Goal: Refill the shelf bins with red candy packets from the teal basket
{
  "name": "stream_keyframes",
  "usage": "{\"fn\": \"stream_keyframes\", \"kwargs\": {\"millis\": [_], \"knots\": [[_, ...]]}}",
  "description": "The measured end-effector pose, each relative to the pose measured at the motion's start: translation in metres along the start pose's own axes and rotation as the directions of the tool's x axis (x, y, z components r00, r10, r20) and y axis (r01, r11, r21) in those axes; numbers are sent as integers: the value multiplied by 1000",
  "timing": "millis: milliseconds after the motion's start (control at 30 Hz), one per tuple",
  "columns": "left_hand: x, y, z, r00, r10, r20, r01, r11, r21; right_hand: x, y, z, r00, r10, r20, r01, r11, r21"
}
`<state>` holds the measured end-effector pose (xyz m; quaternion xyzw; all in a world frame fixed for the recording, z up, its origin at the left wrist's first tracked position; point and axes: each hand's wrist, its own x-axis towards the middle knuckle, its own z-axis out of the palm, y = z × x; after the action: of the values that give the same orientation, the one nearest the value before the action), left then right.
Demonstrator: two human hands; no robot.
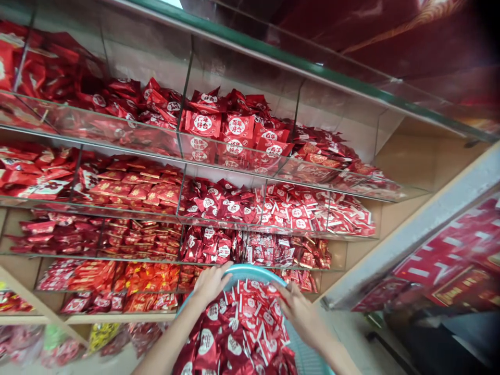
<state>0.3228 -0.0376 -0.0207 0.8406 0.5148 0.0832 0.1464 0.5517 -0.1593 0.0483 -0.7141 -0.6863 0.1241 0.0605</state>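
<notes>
A turquoise plastic basket is at the bottom centre of the head view, filled with small red packets. Some packets are dark red with white round labels; brighter red and white ones lie to the right. My left hand is closed over the basket's upper left rim, its fingers pointing towards the shelves. On the right side of the rim, my right hand grips with its fingers reaching over the inner edge, close to the packets. Parts of its fingers are blurred.
Glass-fronted shelves in tiers hold red packets, split by clear dividers. A thick glass edge runs across the top. Bagged goods lie below at left. Red printed goods and a dark object are at right.
</notes>
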Motion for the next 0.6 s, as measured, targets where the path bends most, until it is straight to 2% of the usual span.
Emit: {"fn": "stream_keyframes", "kwargs": {"millis": [100,200,333,500,600], "knots": [[0,1,-2,1000,-11,21,11,1000,-3,-13,0,33,997,79,22,-78,996,-31],[0,0,-1,1000,-13,18,13,1000,5,-24,-4,50,984,175,15,-173,981,-94],[1,0,1,1000,0,7,0,1000,15,-32,-12,61,974,223,-26,-225,963,-149],[0,0,2,1000,3,-13,-3,1000,15,-28,-16,74,955,292,-53,-296,929,-222],[0,-1,2,999,15,-28,-14,1000,20,-30,-13,76,957,287,-49,-290,926,-242]]}}
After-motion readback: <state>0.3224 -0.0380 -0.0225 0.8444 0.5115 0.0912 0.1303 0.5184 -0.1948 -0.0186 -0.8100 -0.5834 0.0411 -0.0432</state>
